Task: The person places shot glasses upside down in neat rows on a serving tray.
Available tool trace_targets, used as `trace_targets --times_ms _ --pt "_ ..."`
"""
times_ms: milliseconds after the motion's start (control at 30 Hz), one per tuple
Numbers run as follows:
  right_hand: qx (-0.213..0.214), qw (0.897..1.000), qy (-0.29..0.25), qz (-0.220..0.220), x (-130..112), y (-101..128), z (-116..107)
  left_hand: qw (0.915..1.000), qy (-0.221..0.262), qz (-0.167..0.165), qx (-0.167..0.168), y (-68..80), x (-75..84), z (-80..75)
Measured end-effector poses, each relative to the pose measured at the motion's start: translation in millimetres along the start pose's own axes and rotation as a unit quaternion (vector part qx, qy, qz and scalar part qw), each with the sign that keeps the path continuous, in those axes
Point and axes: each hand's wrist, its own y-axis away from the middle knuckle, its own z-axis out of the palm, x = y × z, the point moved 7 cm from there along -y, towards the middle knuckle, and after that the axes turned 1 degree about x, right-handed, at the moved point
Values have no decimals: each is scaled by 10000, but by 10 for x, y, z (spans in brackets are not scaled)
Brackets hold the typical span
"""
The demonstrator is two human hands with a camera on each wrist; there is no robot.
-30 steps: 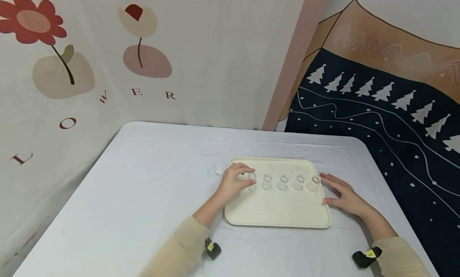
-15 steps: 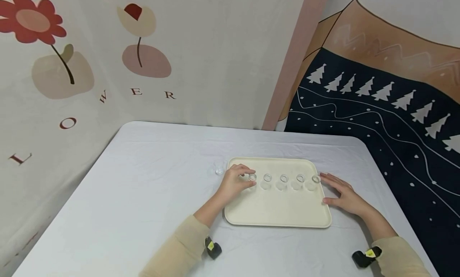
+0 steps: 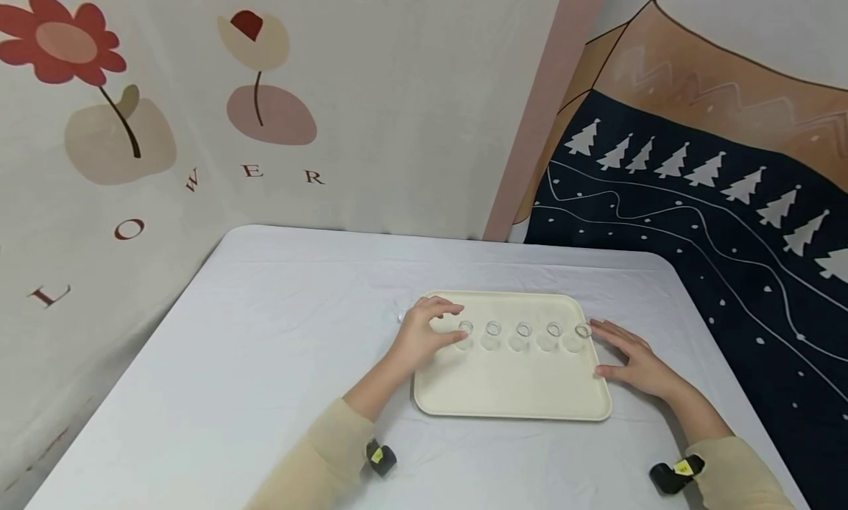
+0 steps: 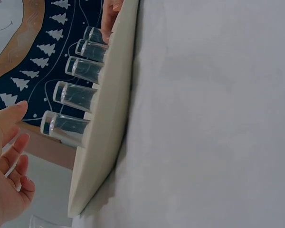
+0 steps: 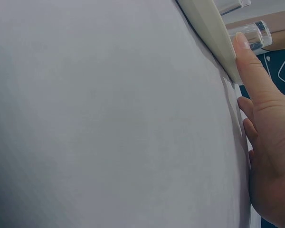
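Glasses (image 3: 523, 335) upright, mouths up, row running left-right

Left hand (image 3: 424, 332) relaxed, right hand (image 3: 632, 363) flat

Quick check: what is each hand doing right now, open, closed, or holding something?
Left hand: open, fingers loosely curled beside the leftmost glass, holding nothing.
Right hand: open, flat on the table, thumb against the tray edge.
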Motion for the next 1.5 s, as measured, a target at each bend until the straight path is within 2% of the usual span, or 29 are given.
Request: trace_targets --times_ms 167,333,567,833,1067,1333,1500 --pt "-2 10000 -29 7 -10 4 -6 9999 84 22 109 19 66 -156" --pt "8 10000 -41 -9 -17 2 -8 9994 -67 -75 342 42 47 -345" --pt "-19 10000 -8 61 -9 -1 -1 9980 -68 -296 553 65 -99 -602" --pt "-15 10000 -27 14 -17 -2 -2 9960 -208 -302 819 86 -280 -810" --pt "6 10000 -40 3 -15 -2 -3 9944 -293 -571 841 89 -459 -871" --pt "-8 10000 -13 57 -11 -1 -5 9929 -141 -970 678 91 -667 -838" --pt "-25 10000 0 58 -15 -2 -5 9924 -16 -1089 579 92 -778 -792"
